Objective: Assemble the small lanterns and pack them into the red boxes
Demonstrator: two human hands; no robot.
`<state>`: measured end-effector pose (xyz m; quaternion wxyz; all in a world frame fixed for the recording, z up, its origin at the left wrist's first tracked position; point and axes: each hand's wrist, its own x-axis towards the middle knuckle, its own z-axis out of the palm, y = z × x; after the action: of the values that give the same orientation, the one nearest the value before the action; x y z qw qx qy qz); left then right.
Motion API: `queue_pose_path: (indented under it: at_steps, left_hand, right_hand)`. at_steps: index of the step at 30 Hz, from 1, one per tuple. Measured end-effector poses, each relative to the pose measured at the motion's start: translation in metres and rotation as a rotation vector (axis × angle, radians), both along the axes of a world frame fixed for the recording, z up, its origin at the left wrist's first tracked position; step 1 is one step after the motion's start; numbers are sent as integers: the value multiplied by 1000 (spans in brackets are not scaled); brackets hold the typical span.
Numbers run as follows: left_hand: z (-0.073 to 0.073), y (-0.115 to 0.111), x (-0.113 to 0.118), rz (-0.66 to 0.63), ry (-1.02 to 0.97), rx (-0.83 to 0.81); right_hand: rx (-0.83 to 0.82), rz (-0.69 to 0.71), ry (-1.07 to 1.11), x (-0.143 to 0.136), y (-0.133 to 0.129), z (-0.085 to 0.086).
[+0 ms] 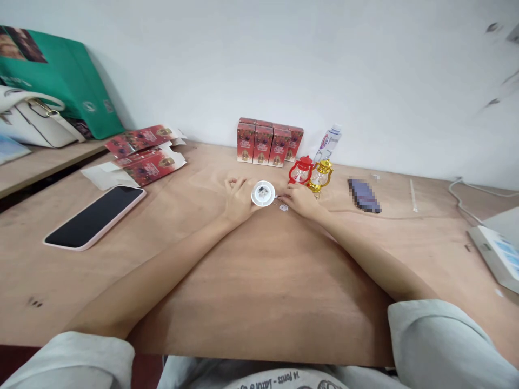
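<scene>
A round white disc-shaped piece (263, 193) with small parts in its centre is between my two hands. My left hand (238, 198) holds it at its left edge, some of the fingers raised and curled. On its right side, my right hand (299, 199) has its fingers pinched close to the disc's rim; what they grip is too small to make out. A small white tag-like piece (283, 207) lies just below those fingers. Behind my right hand stand a red lantern (301, 170) and a gold lantern (320, 175).
Several red boxes (263, 143) and a bottle (327, 144) stand near the wall. Opened packaging (149, 165) and a phone (95, 217) lie left. A blurred dark item (365, 195), a white stick (413, 195) and a white box (497, 259) are right.
</scene>
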<state>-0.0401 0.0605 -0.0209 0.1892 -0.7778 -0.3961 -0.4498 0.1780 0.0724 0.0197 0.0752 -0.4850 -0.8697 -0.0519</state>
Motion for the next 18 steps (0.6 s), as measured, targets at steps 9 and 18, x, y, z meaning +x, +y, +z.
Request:
queue_pose_path:
  at_steps: [9, 18]
  left_hand:
    - [2, -2, 2, 40, 3, -4]
    - [2, -2, 2, 43, 10, 10]
  right_hand:
    - [260, 96, 677, -10, -16, 6]
    - [150, 226, 896, -37, -46, 23]
